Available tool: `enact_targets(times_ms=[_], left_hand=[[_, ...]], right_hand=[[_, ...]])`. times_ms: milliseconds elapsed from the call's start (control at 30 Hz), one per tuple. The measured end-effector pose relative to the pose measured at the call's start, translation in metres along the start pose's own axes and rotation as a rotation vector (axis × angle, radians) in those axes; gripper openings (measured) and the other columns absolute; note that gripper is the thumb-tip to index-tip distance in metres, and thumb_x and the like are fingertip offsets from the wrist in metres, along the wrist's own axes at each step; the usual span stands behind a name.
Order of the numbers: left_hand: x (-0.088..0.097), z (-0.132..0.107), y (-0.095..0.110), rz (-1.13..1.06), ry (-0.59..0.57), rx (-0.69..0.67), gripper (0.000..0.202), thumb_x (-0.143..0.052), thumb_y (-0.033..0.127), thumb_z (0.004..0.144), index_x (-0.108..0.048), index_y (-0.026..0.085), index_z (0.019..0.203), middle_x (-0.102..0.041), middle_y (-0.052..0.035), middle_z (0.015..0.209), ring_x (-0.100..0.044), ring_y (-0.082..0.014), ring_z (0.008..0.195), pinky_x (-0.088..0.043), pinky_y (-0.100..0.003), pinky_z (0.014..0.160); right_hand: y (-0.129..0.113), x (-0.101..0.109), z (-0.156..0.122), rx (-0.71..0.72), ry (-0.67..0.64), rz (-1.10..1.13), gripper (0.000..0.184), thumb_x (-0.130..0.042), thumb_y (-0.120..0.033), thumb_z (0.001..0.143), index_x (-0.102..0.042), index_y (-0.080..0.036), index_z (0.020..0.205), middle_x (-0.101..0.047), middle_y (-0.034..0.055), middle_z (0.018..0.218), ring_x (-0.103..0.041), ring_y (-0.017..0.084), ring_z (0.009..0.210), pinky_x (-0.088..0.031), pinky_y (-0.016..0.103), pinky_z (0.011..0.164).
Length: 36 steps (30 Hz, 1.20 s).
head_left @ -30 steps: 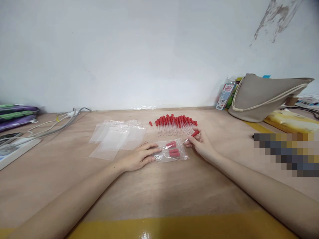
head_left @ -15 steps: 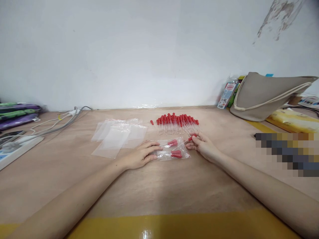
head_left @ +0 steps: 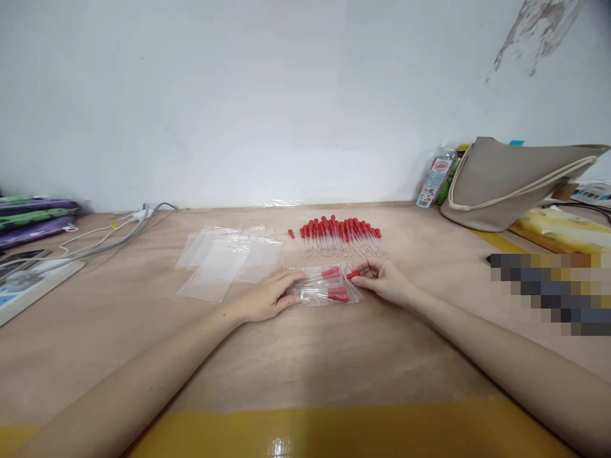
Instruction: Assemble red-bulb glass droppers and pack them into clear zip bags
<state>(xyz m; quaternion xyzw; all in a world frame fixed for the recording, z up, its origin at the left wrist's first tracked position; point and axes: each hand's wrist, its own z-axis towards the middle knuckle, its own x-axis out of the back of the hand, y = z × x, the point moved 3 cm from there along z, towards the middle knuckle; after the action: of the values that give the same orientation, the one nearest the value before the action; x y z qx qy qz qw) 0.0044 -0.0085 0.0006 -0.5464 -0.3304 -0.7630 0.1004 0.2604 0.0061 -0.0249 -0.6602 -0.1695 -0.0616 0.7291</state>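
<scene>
A clear zip bag (head_left: 319, 299) lies flat on the table in front of me, with several red-bulbed droppers (head_left: 337, 291) inside it. My left hand (head_left: 274, 294) holds the bag's left end down, thumb and fingers at its edges. At the bag's right end, my right hand (head_left: 379, 278) pinches another dropper (head_left: 352, 275) by its red bulb. The tip of this dropper points left into the bag; the thin tube is hard to make out through the plastic. Just beyond the bag, a row of loose droppers (head_left: 338, 232) lies with bulbs away from me.
Empty clear bags (head_left: 214, 267) lie fanned out left of the droppers. Farther left are cables (head_left: 128, 228) and a white power strip (head_left: 42, 289). At the right back stand a grey bag (head_left: 501, 184) and a bottle (head_left: 434, 178), near a yellow packet (head_left: 563, 232).
My right hand has moved left, sliding the dropper farther into the bag so its bulb sits at the opening. My left hand stays in place on the bag.
</scene>
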Motion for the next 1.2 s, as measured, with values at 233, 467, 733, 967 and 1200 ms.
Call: enact_targets(times_ms=[233, 467, 733, 967, 1200], left_hand=[[0.000, 0.000, 0.000, -0.002, 0.004, -0.005, 0.040, -0.041, 0.035, 0.088, -0.036, 0.023, 0.125, -0.046, -0.0070, 0.124, -0.041, -0.0203, 0.115, -0.034, -0.036, 0.097], [-0.001, 0.001, -0.001, -0.006, 0.012, -0.003, 0.040, -0.042, 0.035, 0.087, -0.036, 0.022, 0.125, -0.047, -0.0080, 0.123, -0.042, -0.0210, 0.113, -0.035, -0.036, 0.096], [-0.001, 0.002, 0.000, 0.004, 0.005, 0.000, 0.041, -0.042, 0.035, 0.087, -0.035, 0.022, 0.126, -0.046, -0.0080, 0.123, -0.042, -0.0206, 0.113, -0.034, -0.036, 0.096], [0.000, 0.001, 0.001, -0.013, 0.013, -0.025, 0.040, -0.043, 0.034, 0.087, -0.037, 0.022, 0.125, -0.048, -0.0079, 0.122, -0.043, -0.0207, 0.112, -0.035, -0.037, 0.096], [0.002, 0.002, 0.003, 0.001, -0.014, -0.015, 0.040, -0.043, 0.034, 0.087, -0.038, 0.024, 0.125, -0.047, -0.0052, 0.126, -0.041, -0.0200, 0.117, -0.025, -0.040, 0.103]], right_hand=[[0.001, 0.009, 0.006, 0.024, -0.035, -0.067, 0.026, -0.070, -0.031, 0.055, -0.063, -0.014, 0.074, -0.052, -0.0048, 0.053, -0.042, 0.005, 0.044, -0.032, 0.019, 0.042], [-0.008, -0.017, 0.004, 0.119, -0.187, 0.068, 0.023, -0.066, -0.034, 0.063, -0.065, -0.016, 0.076, -0.062, 0.0001, 0.065, -0.055, 0.011, 0.059, -0.042, 0.022, 0.054], [-0.002, -0.009, 0.006, -0.192, -0.141, 0.191, 0.032, -0.051, -0.045, 0.076, -0.056, -0.015, 0.067, -0.054, -0.0018, 0.044, -0.036, 0.004, 0.031, -0.017, 0.017, 0.031], [-0.009, -0.015, 0.002, -0.207, -0.173, 0.166, 0.030, -0.068, -0.033, 0.063, -0.055, -0.014, 0.083, -0.050, -0.0064, 0.037, -0.037, 0.004, 0.030, -0.019, 0.014, 0.030], [-0.004, -0.012, 0.006, -0.301, -0.042, 0.127, 0.034, -0.071, -0.032, 0.059, -0.053, -0.015, 0.081, -0.048, -0.0075, 0.038, -0.035, 0.004, 0.027, -0.020, 0.015, 0.027]])
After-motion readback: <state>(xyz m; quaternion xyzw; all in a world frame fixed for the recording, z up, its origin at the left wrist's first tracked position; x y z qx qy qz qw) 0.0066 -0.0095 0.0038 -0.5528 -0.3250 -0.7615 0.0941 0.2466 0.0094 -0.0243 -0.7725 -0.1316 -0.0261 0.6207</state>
